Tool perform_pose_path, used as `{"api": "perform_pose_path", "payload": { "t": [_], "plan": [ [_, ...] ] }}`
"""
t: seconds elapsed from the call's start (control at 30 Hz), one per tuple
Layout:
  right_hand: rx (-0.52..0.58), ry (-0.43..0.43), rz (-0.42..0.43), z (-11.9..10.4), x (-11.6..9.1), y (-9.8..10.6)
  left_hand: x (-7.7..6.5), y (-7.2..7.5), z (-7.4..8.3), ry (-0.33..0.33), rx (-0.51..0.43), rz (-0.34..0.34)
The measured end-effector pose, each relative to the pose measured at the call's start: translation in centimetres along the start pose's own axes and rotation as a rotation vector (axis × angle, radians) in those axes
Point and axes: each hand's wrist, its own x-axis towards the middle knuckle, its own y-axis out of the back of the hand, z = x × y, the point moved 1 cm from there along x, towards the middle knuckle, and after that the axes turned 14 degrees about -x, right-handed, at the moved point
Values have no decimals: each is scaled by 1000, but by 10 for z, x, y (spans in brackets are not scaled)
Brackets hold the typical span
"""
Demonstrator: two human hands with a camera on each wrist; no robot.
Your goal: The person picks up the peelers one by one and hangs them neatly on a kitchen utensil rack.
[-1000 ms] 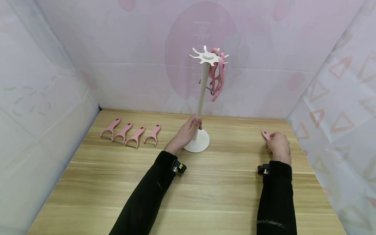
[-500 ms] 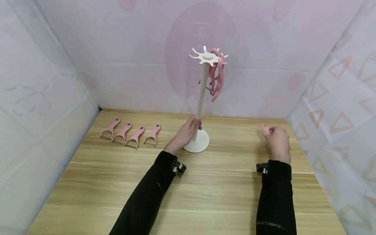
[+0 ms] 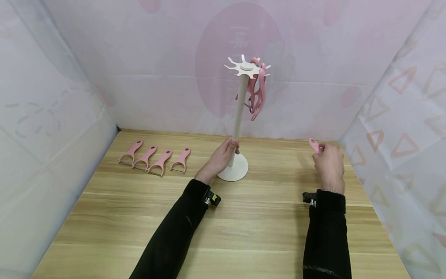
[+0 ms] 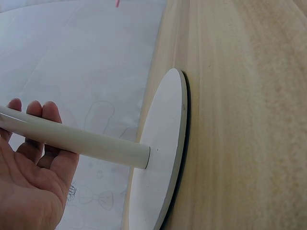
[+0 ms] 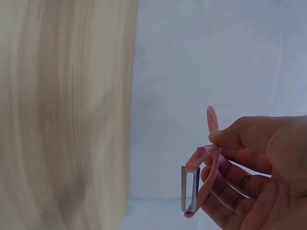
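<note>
We note left hand (image 3: 219, 158) gripping pole (image 3: 240, 110) of white stand (image 3: 241, 173) near table's (image 3: 265, 217) far edge. Right hand (image 3: 329, 164) pinches pink Y-peeler (image 3: 313, 144), raised near far right corner. Four peelers (image 3: 163, 156) lie toward far left corner; more peelers (image 3: 262, 87) hang from stand.

Free rm btw stand (image 3: 239, 116) & R fingers (image 5: 244, 182), L prongs (image 3: 234, 62) clear, hung peelers (image 3: 262, 83) block R side

the right hand (image 3: 328, 166) has lifted a pink peeler (image 3: 314, 145) up off the wooden table (image 3: 265, 221).
</note>
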Motion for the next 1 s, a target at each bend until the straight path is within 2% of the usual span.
{"api": "perform_pose_path", "payload": {
  "t": [0.47, 1.0],
  "plan": [
    [-4, 31, 94, -27, -12, 25, -1, 0, 2, 24, 12, 10],
    [23, 73, 207, -61, -34, 47, -1, 0, 2, 22, 3, 11]
  ]
}}
